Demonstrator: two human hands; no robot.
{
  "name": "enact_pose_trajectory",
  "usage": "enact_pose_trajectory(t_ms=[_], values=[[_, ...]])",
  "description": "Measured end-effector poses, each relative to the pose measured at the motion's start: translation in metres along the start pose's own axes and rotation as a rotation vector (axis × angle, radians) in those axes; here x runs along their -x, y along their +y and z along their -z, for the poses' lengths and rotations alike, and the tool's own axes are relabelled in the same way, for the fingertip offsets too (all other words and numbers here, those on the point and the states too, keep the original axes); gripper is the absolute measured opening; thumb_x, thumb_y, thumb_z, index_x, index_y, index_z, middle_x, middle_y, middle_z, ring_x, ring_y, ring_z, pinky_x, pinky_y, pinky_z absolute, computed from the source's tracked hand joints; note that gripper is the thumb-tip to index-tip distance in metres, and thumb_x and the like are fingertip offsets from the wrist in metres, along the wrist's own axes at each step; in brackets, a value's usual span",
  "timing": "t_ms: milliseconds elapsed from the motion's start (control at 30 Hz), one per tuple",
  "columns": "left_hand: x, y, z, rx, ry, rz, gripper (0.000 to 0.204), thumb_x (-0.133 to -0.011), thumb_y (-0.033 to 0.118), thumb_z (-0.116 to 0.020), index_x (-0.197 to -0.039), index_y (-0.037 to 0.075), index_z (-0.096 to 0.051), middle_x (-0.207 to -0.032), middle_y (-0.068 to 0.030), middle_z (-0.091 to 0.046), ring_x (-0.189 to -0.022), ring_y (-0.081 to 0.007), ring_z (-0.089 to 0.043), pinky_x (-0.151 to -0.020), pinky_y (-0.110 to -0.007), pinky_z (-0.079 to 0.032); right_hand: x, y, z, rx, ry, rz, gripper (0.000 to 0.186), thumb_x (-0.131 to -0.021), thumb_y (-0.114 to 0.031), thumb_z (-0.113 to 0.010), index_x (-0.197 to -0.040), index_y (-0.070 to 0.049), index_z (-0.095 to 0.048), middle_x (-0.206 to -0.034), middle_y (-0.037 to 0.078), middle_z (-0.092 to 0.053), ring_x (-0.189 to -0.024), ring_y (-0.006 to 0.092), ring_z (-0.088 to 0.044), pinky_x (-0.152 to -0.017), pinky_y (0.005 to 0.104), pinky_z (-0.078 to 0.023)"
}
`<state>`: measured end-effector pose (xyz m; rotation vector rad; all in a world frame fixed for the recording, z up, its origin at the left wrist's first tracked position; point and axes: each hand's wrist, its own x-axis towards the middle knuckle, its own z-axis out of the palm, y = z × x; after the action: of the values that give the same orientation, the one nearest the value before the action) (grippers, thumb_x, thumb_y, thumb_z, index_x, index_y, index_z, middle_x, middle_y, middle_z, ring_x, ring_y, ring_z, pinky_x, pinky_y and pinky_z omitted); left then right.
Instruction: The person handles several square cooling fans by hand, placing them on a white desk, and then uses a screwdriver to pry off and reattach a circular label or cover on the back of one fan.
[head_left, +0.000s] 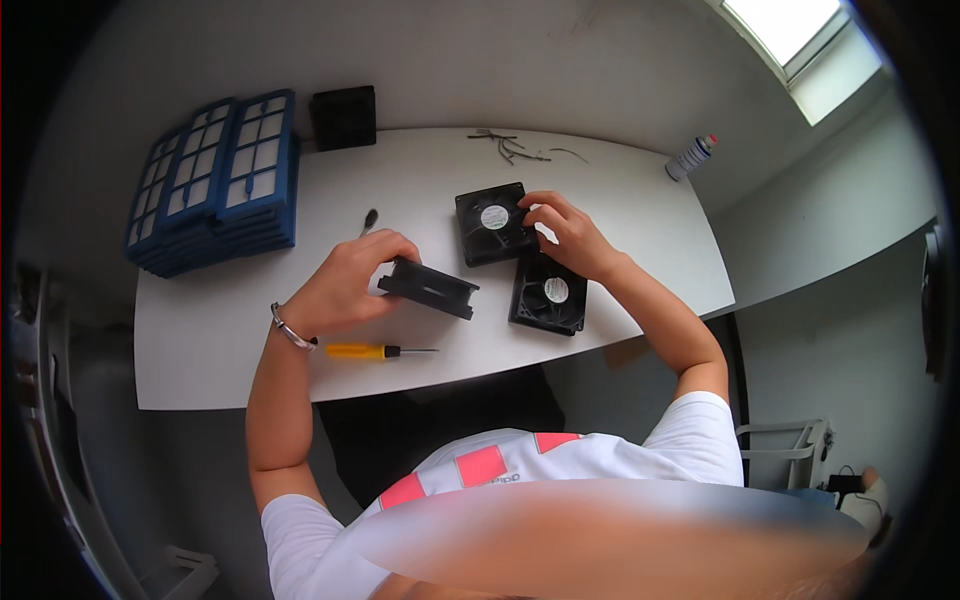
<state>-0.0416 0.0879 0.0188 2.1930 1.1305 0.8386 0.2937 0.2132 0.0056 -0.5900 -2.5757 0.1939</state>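
Observation:
My left hand (345, 283) grips one end of a square black cooling fan (430, 289), which stands on its edge with its narrow side facing up. To the right, a second black cooling fan (482, 240) lies flat, showing a round white label at its hub. The fingers of my right hand (572, 238) are curled onto its right edge. Just below and partly under that hand lies a third cooling fan (549, 312), also label up. A screwdriver (360, 351) with a yellow handle rests near the front edge, below my left hand.
Stacked blue-framed filters (205, 190) fill the back left of the white table (220, 350). Another black fan (343, 118) stands by the wall. Dark cable pieces (508, 148) lie at the back, a spray can (690, 158) at the back right. A small dark-tipped tool (370, 220) lies behind my left hand.

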Motion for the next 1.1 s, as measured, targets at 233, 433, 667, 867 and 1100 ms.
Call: enact_pose_trajectory(t_ms=[233, 433, 667, 867, 1100], values=[[0.004, 0.003, -0.015, -0.428, 0.136, -0.037, 0.042, -0.062, -0.004, -0.082, -0.098, 0.006, -0.063, -0.114, -0.0103, -0.063, -0.103, -0.0300, -0.066, -0.091, -0.037, -0.055, 0.005, 0.006, 0.008, 0.000, -0.058, 0.055, 0.035, -0.076, 0.007, -0.073, -0.102, -0.008, -0.055, -0.127, 0.010, -0.057, -0.109, 0.0331, -0.063, -0.086, 0.0398, -0.056], [0.000, 0.010, -0.012, -0.447, 0.109, -0.114, 0.044, -0.059, 0.007, -0.090, -0.095, 0.007, -0.064, -0.114, -0.0089, -0.061, -0.101, -0.0285, -0.065, -0.089, -0.037, -0.056, -0.004, 0.008, 0.014, -0.020, -0.167, 0.010, 0.034, -0.077, 0.004, -0.075, -0.103, -0.008, -0.056, -0.127, 0.009, -0.057, -0.107, 0.0313, -0.065, -0.087, 0.0392, -0.057], [0.006, 0.005, -0.007, -0.370, -0.069, 0.191, 0.054, -0.062, 0.022, -0.093, -0.105, 0.008, -0.064, -0.124, -0.0092, -0.057, -0.107, -0.0286, -0.063, -0.095, -0.038, -0.053, -0.014, -0.014, 0.025, 0.004, -0.241, 0.016, 0.034, -0.079, 0.002, -0.074, -0.108, -0.010, -0.059, -0.125, 0.007, -0.057, -0.104, 0.0294, -0.065, -0.086, 0.0383, -0.059], [0.008, 0.003, -0.013, -0.478, -0.005, 0.272, 0.090, -0.057, 0.026, -0.095, -0.135, 0.015, -0.051, -0.144, -0.0129, -0.046, -0.132, -0.0326, -0.047, -0.110, -0.041, -0.044, -0.014, -0.031, 0.026, -0.032, -0.302, -0.012, 0.029, -0.083, 0.005, -0.068, -0.109, -0.009, -0.062, -0.126, 0.008, -0.057, -0.101, 0.0295, -0.066, -0.083, 0.0393, -0.058], [0.005, -0.005, -0.009, -0.500, -0.111, 0.414, 0.116, -0.053, 0.027, -0.097, -0.152, 0.019, -0.037, -0.154, -0.0122, -0.038, -0.139, -0.0319, -0.042, -0.116, -0.043, -0.039, 0.003, -0.042, 0.020, -0.046, -0.407, 0.038, 0.026, -0.091, -0.007, -0.067, -0.117, -0.008, -0.063, -0.131, 0.009, -0.057, -0.105, 0.0298, -0.064, -0.090, 0.0404, -0.054]])
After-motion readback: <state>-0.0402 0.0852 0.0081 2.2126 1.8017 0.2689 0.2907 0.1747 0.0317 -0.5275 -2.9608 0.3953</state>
